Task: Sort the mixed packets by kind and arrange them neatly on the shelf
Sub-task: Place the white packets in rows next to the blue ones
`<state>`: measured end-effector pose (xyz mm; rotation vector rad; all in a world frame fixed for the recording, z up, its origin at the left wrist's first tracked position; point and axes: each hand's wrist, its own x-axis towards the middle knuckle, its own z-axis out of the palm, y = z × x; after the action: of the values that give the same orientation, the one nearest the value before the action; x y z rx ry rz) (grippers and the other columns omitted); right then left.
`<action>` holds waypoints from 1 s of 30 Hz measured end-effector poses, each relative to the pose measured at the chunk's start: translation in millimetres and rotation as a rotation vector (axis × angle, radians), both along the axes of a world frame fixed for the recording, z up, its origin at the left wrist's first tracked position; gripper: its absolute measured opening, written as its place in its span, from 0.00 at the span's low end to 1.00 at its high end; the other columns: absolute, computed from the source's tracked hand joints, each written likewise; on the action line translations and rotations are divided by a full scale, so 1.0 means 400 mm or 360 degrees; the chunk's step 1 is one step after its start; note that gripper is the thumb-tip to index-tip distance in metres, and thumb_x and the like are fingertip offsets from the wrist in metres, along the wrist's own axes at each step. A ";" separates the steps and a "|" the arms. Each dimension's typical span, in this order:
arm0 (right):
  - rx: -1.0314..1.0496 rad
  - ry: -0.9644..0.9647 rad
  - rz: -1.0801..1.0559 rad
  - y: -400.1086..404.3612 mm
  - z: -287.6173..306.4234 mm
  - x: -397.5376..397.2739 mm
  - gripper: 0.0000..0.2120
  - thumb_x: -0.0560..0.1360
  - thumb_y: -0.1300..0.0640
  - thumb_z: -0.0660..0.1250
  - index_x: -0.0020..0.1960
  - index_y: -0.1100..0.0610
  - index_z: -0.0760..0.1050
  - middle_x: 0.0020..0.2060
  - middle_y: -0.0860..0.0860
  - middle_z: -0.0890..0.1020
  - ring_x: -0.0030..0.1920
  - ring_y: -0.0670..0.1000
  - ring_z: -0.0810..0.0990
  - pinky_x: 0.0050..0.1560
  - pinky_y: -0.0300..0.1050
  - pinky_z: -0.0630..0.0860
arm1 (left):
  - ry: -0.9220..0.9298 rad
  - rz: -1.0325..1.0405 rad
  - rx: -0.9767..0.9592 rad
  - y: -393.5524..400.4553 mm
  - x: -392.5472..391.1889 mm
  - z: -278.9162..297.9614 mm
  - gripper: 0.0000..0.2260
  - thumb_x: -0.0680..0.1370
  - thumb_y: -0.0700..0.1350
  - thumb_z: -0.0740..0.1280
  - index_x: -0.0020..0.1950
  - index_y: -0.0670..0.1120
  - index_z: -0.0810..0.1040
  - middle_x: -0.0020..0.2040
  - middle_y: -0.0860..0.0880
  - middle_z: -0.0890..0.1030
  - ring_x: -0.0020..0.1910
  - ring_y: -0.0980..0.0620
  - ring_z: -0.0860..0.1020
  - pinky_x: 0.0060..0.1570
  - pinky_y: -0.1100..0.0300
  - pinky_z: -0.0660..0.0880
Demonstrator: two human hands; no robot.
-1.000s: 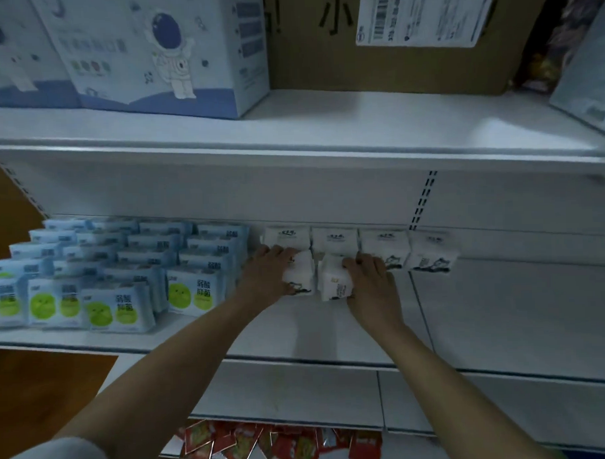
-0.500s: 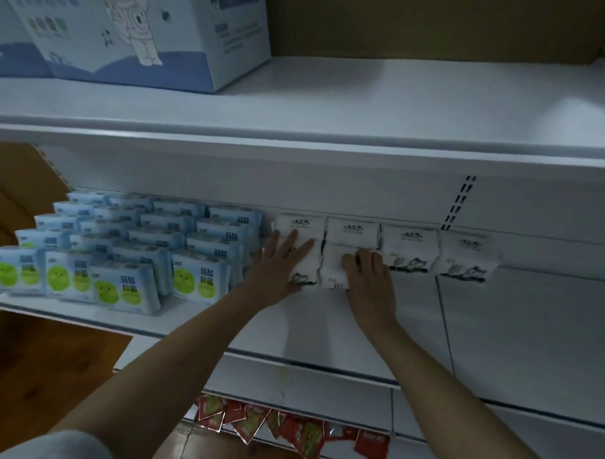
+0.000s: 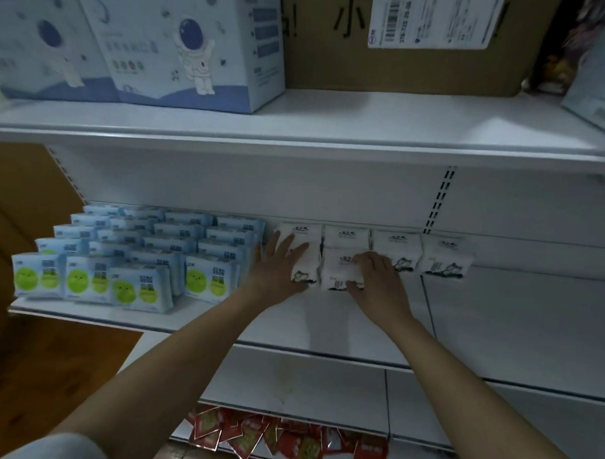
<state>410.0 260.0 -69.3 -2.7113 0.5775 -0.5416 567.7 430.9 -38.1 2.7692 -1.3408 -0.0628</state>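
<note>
Leftward, the blue packets point(image 3: 141, 262) with green circles and Chinese lettering stand in tidy rows reaching the middle shelf point(image 3: 503, 325) front edge, while right of the white packets point(image 3: 394, 250) at the back wall the shelf lies bare. Beside the blue rows, the left hand point(image 3: 278, 268) rests flat, fingers spread and released, against the leftmost white packet. Right of it, the right hand point(image 3: 378, 278) curls around a front white packet point(image 3: 336, 266) bearing small unreadable print.
</note>
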 end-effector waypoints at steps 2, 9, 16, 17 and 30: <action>0.0017 -0.0012 -0.0048 0.024 0.030 -0.004 0.19 0.78 0.53 0.66 0.66 0.59 0.72 0.61 0.56 0.75 0.63 0.59 0.70 0.60 0.54 0.71 | -0.0016 0.0011 -0.0120 0.026 -0.017 0.019 0.36 0.77 0.62 0.64 0.79 0.56 0.51 0.80 0.51 0.48 0.79 0.46 0.42 0.75 0.44 0.42; 0.0357 -0.0186 -0.0167 0.199 0.144 -0.001 0.09 0.80 0.51 0.62 0.50 0.56 0.74 0.45 0.54 0.79 0.46 0.56 0.77 0.42 0.48 0.76 | 0.0067 0.0186 -0.0524 0.174 -0.108 0.083 0.24 0.77 0.58 0.65 0.70 0.51 0.71 0.68 0.47 0.72 0.69 0.44 0.66 0.63 0.49 0.70; 0.0463 -0.0176 -0.0079 0.464 0.179 -0.051 0.15 0.80 0.49 0.61 0.41 0.58 0.75 0.31 0.51 0.76 0.33 0.53 0.75 0.34 0.48 0.71 | 0.0161 0.0342 -0.0661 0.426 -0.180 0.067 0.16 0.78 0.57 0.63 0.62 0.51 0.76 0.56 0.48 0.79 0.58 0.47 0.74 0.49 0.54 0.73; 0.0483 -0.0140 -0.0071 0.500 0.176 -0.059 0.16 0.80 0.49 0.61 0.38 0.58 0.73 0.29 0.50 0.74 0.32 0.53 0.73 0.33 0.47 0.68 | 0.0184 0.0372 -0.0684 0.460 -0.191 0.058 0.15 0.78 0.56 0.63 0.61 0.51 0.77 0.55 0.49 0.79 0.57 0.47 0.74 0.48 0.54 0.73; 0.0726 0.0643 0.0135 0.826 -0.117 -0.112 0.20 0.78 0.45 0.62 0.32 0.54 0.67 0.29 0.49 0.73 0.35 0.55 0.75 0.37 0.46 0.68 | 0.0604 0.0905 -0.0639 0.778 -0.310 -0.228 0.09 0.76 0.56 0.64 0.48 0.52 0.78 0.40 0.53 0.81 0.40 0.52 0.79 0.36 0.58 0.75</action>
<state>365.1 590.4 -116.1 -2.3892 0.5930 0.1564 443.9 742.2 -129.1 2.5060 -0.4015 -0.2427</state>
